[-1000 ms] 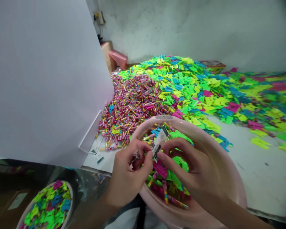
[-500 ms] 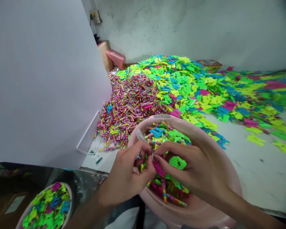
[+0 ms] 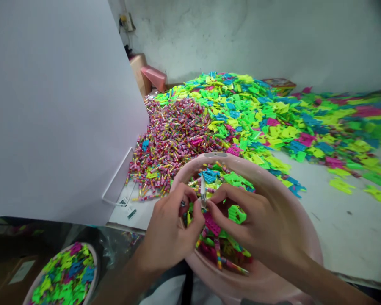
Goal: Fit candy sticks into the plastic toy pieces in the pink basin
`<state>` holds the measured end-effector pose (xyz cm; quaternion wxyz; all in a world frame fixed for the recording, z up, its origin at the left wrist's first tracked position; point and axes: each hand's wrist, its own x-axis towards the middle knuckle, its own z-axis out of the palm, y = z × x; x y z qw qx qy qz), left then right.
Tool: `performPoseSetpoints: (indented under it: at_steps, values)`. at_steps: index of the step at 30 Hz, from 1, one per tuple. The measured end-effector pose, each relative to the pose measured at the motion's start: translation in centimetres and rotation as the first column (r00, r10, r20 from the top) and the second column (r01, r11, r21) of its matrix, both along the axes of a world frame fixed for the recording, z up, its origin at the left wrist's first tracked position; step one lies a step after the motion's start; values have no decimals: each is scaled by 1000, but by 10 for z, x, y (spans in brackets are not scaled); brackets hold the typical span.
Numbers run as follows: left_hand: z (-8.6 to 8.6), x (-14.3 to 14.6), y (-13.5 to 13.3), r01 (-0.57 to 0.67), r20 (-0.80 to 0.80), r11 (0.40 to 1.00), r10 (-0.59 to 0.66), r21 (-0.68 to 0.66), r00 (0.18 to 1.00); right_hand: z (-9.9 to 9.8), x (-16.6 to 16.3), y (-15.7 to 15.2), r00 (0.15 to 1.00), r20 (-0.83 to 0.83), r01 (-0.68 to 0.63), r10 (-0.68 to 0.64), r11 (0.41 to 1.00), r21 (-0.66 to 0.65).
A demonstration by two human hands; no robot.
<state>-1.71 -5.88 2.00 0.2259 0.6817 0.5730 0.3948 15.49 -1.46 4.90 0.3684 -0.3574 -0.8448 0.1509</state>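
Observation:
Over a pink basin (image 3: 273,182) that holds bright plastic pieces and striped candy sticks, both my hands meet. My left hand (image 3: 169,231) is closed, pinching a small clear wrapper (image 3: 202,191) that stands upright between the fingertips. My right hand (image 3: 250,224) is closed too, its thumb and fingers on the same wrapper and on a pink plastic piece (image 3: 212,223) just below it. What else lies inside the left fist is hidden.
A big heap of striped candy sticks (image 3: 174,140) and a wide spread of neon plastic pieces (image 3: 273,114) cover the white table beyond the basin. A white board (image 3: 57,106) stands at left. A second basin of plastic pieces (image 3: 63,275) sits low left.
The printed wrapper, held flat and high a second ago, has been turned and drawn down between the fingertips. Both hands stayed over the basin, closing in slightly.

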Motion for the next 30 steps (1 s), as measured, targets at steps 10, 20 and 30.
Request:
performPoseSetpoints:
  at_steps: [10,20,30]
  values:
    - [-6,5,-1,32,-131,991,-15,128,991,-14,-4,-4,998,1,57,-57,991,-121]
    - [2,-12,-10,-79,-14,997,79,14,997,-15,16,12,991,-91,66,-99,949,-307]
    - [-11,-4,-7,-10,320,981,74,-195,944,-25,-4,12,921,-389,-255,-12,736,-627]
